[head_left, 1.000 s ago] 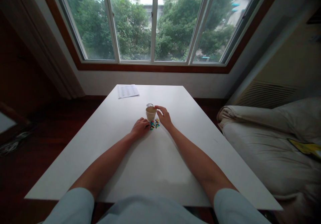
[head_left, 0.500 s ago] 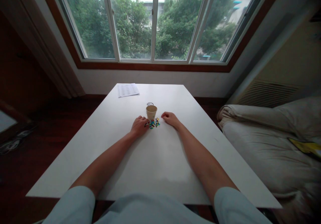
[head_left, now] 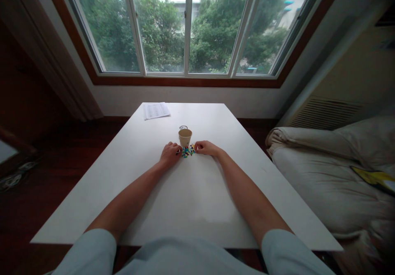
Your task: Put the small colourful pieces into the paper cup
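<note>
Small colourful bead-like pieces (head_left: 186,153) lie in a loose pile on the white table (head_left: 197,209), just in front of a tan paper cup (head_left: 185,137) that stands upright. At the pile's left edge is my left hand (head_left: 170,154), its fingers closed in a pinch on something small with dark and pale parts, too small to name. My right hand (head_left: 208,148) reaches the pile's right edge with thumb and forefinger drawn together among the pieces. Whether a piece is between those fingertips is too small to see.
A thin dark looped item (head_left: 183,127) lies behind the cup. Printed paper sheets (head_left: 156,110) rest at the table's far left corner. To the right of the table is a sofa with a pale cover (head_left: 311,168). A window (head_left: 185,28) fills the wall ahead.
My right hand has moved down and left, from beside the cup to the right edge of the pile. My left hand stays nearly where it was. The view has shifted slightly.
</note>
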### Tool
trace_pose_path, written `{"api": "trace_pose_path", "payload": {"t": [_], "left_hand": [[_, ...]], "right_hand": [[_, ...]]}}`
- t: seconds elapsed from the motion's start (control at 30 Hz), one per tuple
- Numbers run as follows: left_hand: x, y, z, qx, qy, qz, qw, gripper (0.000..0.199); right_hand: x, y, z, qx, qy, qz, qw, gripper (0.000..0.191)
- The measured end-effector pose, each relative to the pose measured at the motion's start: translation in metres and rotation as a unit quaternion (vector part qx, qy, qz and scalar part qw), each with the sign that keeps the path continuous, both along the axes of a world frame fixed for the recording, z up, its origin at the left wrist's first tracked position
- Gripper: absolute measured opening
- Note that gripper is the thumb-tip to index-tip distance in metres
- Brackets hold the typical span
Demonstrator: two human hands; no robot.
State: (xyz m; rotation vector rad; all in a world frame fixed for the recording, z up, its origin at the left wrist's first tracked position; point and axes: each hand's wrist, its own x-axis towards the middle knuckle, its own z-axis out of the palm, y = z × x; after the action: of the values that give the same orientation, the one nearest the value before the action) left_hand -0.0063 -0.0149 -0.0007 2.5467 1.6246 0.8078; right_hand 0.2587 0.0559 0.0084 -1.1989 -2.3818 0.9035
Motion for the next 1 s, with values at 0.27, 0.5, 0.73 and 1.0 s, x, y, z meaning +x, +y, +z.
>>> {"api": "trace_pose_path", "payload": {"t": [0.27, 0.5, 0.73, 1.0], "left_hand": [[-0.001, 0.001, -0.002, 0.004, 0.0, -0.018, 1.0, 0.013], [-0.002, 0.001, -0.001, 0.017, -0.006, -0.03, 0.999, 0.015], [-0.002, 0.002, -0.002, 0.013, -0.008, -0.033, 0.999, 0.015], [-0.009, 0.005, -0.003, 0.019, -0.05, 0.025, 0.998, 0.025]], "right_hand": [[-0.001, 0.004, -0.01, 0.018, 0.029, -0.008, 0.999, 0.019], [-0.004, 0.008, -0.022, 0.076, 0.118, -0.113, 0.984, 0.014], [-0.012, 0.013, -0.028, 0.089, 0.232, -0.203, 0.947, 0.014], [-0.027, 0.012, -0.017, 0.035, 0.416, -0.218, 0.882, 0.021]]}}
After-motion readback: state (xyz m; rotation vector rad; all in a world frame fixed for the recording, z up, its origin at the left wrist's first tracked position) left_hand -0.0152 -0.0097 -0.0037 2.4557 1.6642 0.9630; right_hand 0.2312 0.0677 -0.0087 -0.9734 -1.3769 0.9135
